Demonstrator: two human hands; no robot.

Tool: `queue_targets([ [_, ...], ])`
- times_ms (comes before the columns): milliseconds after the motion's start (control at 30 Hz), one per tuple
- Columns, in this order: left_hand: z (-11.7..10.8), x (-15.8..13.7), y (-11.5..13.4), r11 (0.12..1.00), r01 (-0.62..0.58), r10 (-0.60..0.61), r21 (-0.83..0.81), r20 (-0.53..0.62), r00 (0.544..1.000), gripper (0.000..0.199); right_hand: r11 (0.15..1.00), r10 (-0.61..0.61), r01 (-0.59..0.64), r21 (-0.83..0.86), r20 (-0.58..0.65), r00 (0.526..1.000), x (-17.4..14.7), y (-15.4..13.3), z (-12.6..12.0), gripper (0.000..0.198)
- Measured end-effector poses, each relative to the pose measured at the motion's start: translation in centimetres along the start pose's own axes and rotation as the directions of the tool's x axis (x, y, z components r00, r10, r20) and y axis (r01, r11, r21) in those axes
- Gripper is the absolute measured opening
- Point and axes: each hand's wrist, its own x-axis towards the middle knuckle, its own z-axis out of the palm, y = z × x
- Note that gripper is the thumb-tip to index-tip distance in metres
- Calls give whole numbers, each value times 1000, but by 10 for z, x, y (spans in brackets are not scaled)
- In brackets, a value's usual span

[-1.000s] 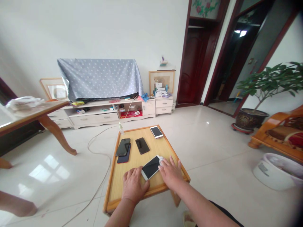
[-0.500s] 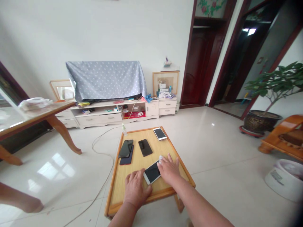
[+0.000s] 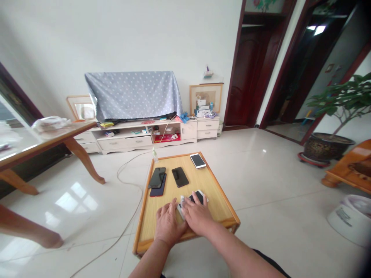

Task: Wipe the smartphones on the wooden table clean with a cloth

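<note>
A white smartphone (image 3: 199,195) with a dark screen lies slantwise on the low wooden table (image 3: 216,193). My left hand (image 3: 168,224) grips its near left end, thumb toward me and fingers along the edge. Pressed on the screen near that end is my right hand (image 3: 198,217), with a small white wipe (image 3: 182,199) under its fingers; most of the wipe is hidden. Beyond my hands lies a black smartphone (image 3: 180,177). To its left, a dark phone (image 3: 157,177) partly covers a blue one (image 3: 158,191). Another white smartphone (image 3: 198,161) rests at the far right corner.
A small clear bottle (image 3: 155,155) stands by the table's far left corner. A cable (image 3: 127,227) runs over the floor on the left, near a larger wooden table (image 3: 82,135). Behind is a white TV cabinet (image 3: 124,144); a white bucket (image 3: 349,220) stands at right.
My right hand has slid the wipe from the phone's far right end to its near left end. My left hand still holds the phone. The view has shifted slightly.
</note>
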Motion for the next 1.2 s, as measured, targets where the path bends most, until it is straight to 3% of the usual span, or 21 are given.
queue_targets([
  [100,-2,0,3,1000,-2,2,11,5,1000,81,996,91,-90,-10,13,996,8,5,-6,55],
  [233,-4,0,1,999,2,-3,32,39,999,72,999,-34,34,-2,38,999,-5,-11,0,54],
  [367,-3,0,-3,999,-27,23,41,98,995,78,993,-114,113,18,52,992,-30,-18,4,53],
  [533,-4,0,1,1000,-15,14,23,45,999,72,997,72,-70,-28,62,995,-35,16,-10,52],
  [667,-8,0,6,1000,-8,8,9,36,999,66,962,244,-243,-124,-8,970,-23,42,-13,51],
  [867,-15,0,10,1000,1,-2,12,64,998,61,980,151,-163,-118,-102,983,-20,42,0,46],
  [1033,-18,1,13,999,29,-32,26,102,994,61,987,161,-158,31,-207,965,-11,48,-4,30],
  [1100,-18,1,13,999,31,-34,28,111,993,61,966,225,-185,183,-232,946,-6,54,-6,26],
  [1200,-17,1,12,999,22,-24,26,103,994,60,854,311,-189,485,-185,932,3,60,-6,28],
])
